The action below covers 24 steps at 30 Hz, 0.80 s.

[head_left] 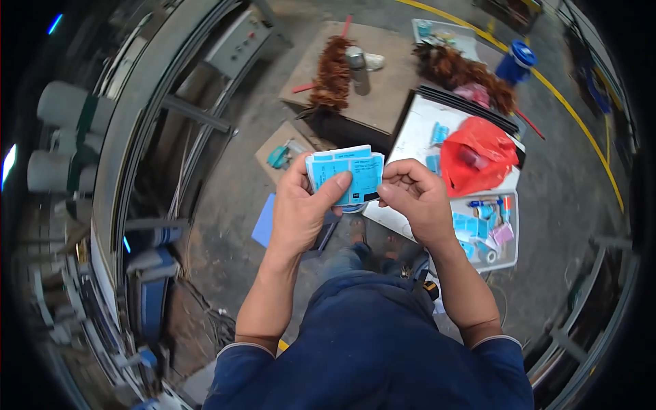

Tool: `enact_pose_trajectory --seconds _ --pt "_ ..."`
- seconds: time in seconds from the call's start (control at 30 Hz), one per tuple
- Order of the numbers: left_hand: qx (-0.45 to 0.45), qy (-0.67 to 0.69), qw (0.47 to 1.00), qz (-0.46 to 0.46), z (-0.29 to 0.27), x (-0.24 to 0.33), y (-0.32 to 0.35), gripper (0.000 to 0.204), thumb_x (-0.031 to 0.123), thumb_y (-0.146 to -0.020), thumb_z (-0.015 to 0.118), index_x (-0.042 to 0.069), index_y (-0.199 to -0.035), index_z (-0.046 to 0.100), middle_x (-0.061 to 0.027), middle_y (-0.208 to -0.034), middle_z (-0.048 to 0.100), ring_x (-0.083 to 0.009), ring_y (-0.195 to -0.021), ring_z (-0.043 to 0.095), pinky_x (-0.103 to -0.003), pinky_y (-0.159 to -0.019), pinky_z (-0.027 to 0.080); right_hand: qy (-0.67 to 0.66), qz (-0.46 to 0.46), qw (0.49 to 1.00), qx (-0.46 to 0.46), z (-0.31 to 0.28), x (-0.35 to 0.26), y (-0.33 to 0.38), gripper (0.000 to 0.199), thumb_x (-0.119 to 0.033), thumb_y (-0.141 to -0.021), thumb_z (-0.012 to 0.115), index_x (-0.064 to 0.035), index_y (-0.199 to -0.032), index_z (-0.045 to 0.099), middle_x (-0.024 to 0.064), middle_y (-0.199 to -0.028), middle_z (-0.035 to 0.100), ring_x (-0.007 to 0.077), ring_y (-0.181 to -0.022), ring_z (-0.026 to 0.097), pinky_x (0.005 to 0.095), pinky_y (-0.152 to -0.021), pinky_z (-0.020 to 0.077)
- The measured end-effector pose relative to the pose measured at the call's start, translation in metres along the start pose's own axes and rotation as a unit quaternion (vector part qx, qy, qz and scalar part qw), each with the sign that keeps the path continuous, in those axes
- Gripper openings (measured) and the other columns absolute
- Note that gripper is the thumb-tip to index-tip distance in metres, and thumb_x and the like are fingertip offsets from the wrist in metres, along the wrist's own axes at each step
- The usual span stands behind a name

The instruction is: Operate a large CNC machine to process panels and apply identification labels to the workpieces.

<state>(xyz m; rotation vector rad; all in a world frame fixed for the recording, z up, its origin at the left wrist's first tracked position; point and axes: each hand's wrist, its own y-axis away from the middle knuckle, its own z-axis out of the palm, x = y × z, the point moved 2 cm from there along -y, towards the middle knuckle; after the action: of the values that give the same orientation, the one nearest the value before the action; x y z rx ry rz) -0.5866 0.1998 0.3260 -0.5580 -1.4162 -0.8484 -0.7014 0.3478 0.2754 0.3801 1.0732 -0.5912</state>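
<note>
My left hand [301,208] holds a small stack of light blue printed cards [347,172] in front of my chest, thumb pressed on the top card. At the stack's lower right corner, my right hand [415,198] pinches the cards with curled fingers. Both hands hover above the concrete floor, just left of a white board [417,133] that carries more blue cards.
A red plastic bag [478,154] lies on the white board. A clear tray [509,249] of blue cards and pens sits below it. Behind stand a wooden table [389,75] with coppery wire bundles [333,72] and a spray can [357,68]. Machinery runs along the left.
</note>
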Motion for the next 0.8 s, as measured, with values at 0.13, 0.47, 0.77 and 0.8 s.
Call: enact_pose_trajectory --seconds 0.13,0.47,0.77,0.8 --pt "0.043 0.037 0.998 0.034 -0.008 0.015 0.029 0.031 0.017 -0.093 0.075 0.0 -0.112 0.059 -0.0061 -0.093 0.07 -0.0086 -0.072 0.065 -0.021 -0.056 0.052 -0.013 0.022 0.998 -0.049 0.026 -0.004 -0.006 0.014 -0.008 -0.094 0.069 0.0003 -0.101 0.061 0.004 -0.088 0.067 0.0085 -0.077 0.061 0.0247 -0.068 0.052" --pt "0.091 0.042 0.991 0.091 -0.003 0.036 0.063 0.033 0.014 -0.094 0.072 -0.003 -0.117 0.057 -0.0106 -0.097 0.072 -0.013 -0.078 0.071 -0.024 -0.06 0.059 -0.058 -0.01 0.994 -0.095 0.044 -0.02 0.004 0.015 -0.012 -0.096 0.068 -0.0003 -0.102 0.06 0.0029 -0.087 0.066 0.0065 -0.076 0.06 0.0224 -0.067 0.0509" --pt "0.081 0.011 0.991 0.104 0.007 0.046 0.065 0.032 0.014 -0.094 0.072 -0.004 -0.116 0.059 -0.011 -0.096 0.071 -0.013 -0.077 0.071 -0.024 -0.06 0.06 -0.079 -0.022 0.994 -0.075 0.042 -0.029 0.011 0.023 -0.012 -0.096 0.069 0.0027 -0.112 0.06 0.0047 -0.091 0.068 0.0067 -0.079 0.062 0.022 -0.068 0.0512" --pt "0.076 0.011 0.992 0.105 0.009 0.046 0.065 0.032 0.014 -0.094 0.072 -0.004 -0.116 0.059 -0.0111 -0.096 0.072 -0.013 -0.076 0.071 -0.024 -0.06 0.06 -0.081 -0.023 0.994 -0.064 0.041 -0.03 0.012 0.028 -0.014 -0.096 0.07 0.0034 -0.115 0.06 0.0045 -0.091 0.069 0.0059 -0.078 0.062 0.0215 -0.068 0.0499"
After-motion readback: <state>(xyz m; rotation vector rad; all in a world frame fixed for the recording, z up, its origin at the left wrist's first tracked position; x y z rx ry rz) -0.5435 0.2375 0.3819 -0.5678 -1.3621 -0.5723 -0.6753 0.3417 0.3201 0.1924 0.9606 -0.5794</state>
